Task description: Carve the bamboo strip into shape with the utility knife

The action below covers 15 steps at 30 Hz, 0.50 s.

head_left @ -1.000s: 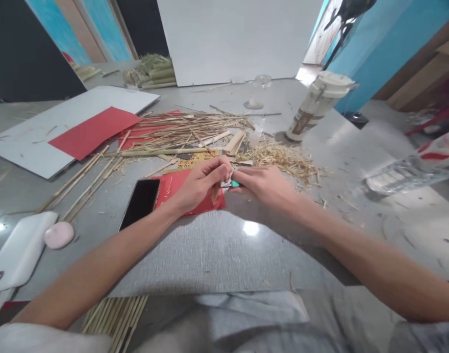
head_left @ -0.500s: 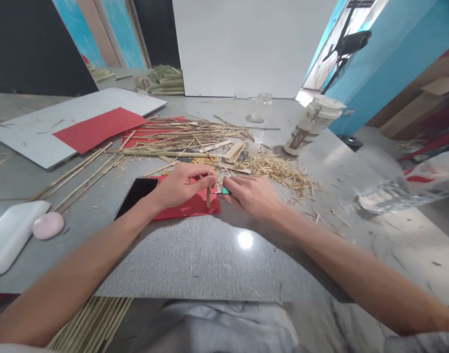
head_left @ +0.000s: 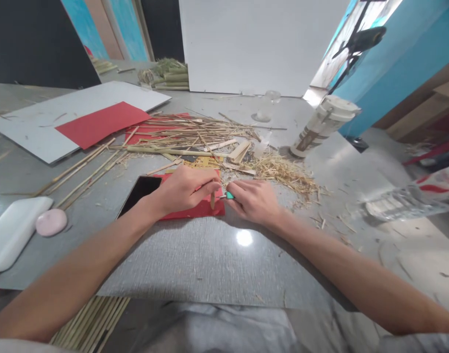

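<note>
Between the fingers of my left hand (head_left: 187, 190) is a short, flat piece of straw-coloured stalk (head_left: 212, 200), held roughly upright. My right hand (head_left: 254, 200) is wrapped round a small tool with a teal handle (head_left: 230, 195). Its thin metal tip points left and meets or nearly meets the stalk; the exact kind of tool is too small to make out. Below my left hand lies a red sheet (head_left: 184, 212), partly covering or beside a dark phone (head_left: 140, 192). A yellow printed card (head_left: 204, 162) shows just behind my fingers.
Behind my hands lie long dry stalks (head_left: 195, 131) and a heap of shavings (head_left: 286, 171). A white-lidded cup (head_left: 323, 125) stands at right, near a clear plastic bottle (head_left: 397, 202). At left are a red card (head_left: 103, 125), a white case (head_left: 16, 230) and a pinkish round object (head_left: 51, 222).
The view has shifted slightly, so everything sits a little further right. Both hands keep the same holds, with the tool's tip still at the stalk.
</note>
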Available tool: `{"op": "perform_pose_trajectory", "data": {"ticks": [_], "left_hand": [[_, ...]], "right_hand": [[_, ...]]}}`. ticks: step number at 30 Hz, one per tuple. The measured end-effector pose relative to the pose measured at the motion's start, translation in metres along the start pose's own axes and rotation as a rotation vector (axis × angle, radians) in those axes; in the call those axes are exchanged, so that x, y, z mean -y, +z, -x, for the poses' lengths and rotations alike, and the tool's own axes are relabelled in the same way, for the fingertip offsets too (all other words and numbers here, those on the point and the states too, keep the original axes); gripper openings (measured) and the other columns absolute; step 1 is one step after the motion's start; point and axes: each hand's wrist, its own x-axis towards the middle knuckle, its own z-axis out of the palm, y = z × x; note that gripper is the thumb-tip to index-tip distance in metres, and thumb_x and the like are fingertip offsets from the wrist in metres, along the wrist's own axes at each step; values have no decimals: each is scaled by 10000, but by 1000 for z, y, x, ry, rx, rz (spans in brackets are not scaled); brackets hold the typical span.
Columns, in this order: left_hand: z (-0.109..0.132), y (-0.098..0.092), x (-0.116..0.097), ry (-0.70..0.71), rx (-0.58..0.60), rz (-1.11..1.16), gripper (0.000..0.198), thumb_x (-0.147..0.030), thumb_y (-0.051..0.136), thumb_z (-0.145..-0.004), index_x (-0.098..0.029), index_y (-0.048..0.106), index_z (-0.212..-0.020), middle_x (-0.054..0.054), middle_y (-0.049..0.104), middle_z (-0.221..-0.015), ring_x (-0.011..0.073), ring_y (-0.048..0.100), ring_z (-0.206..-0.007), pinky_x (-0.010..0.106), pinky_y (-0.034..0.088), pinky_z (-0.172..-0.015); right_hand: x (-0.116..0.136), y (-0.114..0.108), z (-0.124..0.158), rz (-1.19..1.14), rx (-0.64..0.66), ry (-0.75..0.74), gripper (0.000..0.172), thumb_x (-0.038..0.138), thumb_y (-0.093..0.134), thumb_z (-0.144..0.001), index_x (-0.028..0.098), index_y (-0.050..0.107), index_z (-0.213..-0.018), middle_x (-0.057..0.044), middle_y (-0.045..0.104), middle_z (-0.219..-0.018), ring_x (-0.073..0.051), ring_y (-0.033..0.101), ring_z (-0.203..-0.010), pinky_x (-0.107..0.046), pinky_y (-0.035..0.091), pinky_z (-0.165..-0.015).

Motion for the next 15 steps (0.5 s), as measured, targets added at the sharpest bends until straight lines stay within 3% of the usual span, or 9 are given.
{"op": "perform_pose_trajectory", "data": {"ticks": [15], "left_hand": [[1, 5, 1, 112, -8, -69, 367, -335, 472, -1135, -199, 720, -900, 19, 750, -761, 162, 659, -656, 275, 408, -639]], "right_hand": [[4, 5, 6, -56, 27, 45, 448, 460, 360, -1135, 196, 635, -899, -46, 687, -756, -156, 492, -604, -343, 206, -589]]}}
